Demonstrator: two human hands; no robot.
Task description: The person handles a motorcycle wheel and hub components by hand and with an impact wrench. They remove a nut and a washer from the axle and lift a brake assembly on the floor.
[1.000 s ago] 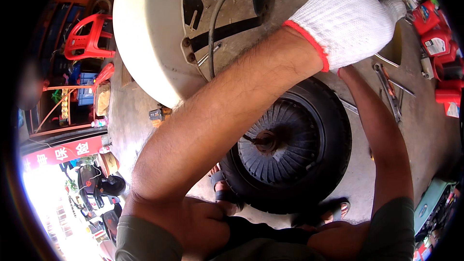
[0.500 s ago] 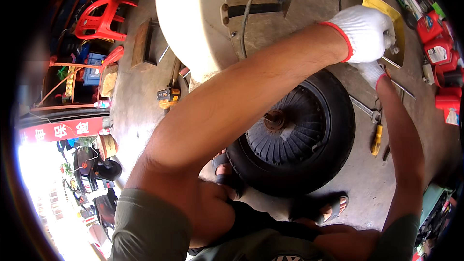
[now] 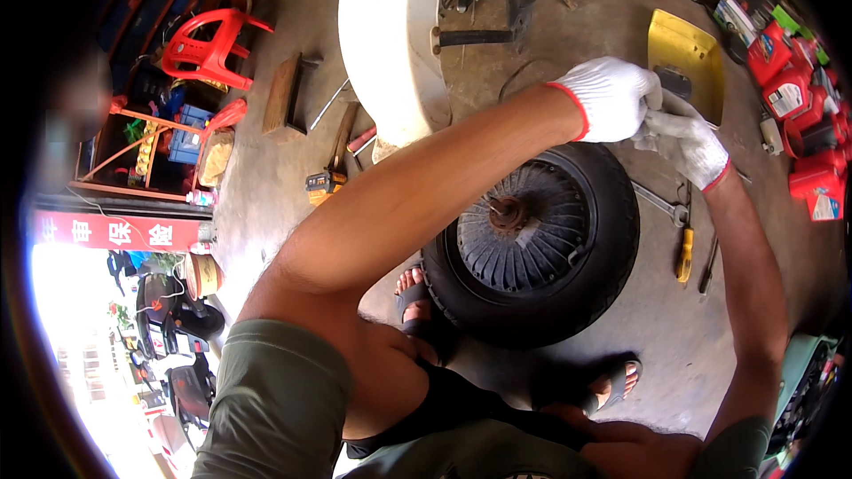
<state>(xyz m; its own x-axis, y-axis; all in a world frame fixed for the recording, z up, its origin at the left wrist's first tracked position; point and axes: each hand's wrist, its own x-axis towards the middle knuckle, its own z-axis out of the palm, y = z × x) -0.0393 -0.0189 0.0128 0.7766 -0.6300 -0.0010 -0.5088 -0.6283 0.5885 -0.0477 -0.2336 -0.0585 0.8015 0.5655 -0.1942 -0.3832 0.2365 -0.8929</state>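
Both hands wear white knitted gloves with red cuffs and meet beyond the far right edge of a wheel. My left hand [image 3: 611, 99] reaches across from the left, its fingers closed and bent down against the right hand's fingers. My right hand [image 3: 685, 144] has its fingers drawn together, with greyish fingertips touching the left glove. Anything pinched between them is hidden. Below them the wheel with its black tyre [image 3: 596, 288] lies flat, its ribbed dark hub [image 3: 524, 257] and rusty axle [image 3: 508, 213] facing up. Just past the hands sits a yellow tray [image 3: 706, 58] with a dark item inside.
Right of the tyre lie a wrench [image 3: 661, 200], a yellow-handled screwdriver [image 3: 684, 253] and another thin tool. A white curved panel [image 3: 390, 44] stands ahead. Left are a cordless power tool [image 3: 325, 184], a wooden box [image 3: 284, 98] and a red chair [image 3: 209, 49]. Red bottles [image 3: 803, 106] line the right.
My left hand has come back from over the yellow tray, and the right hand has risen to meet it. The whole view has shifted slightly.
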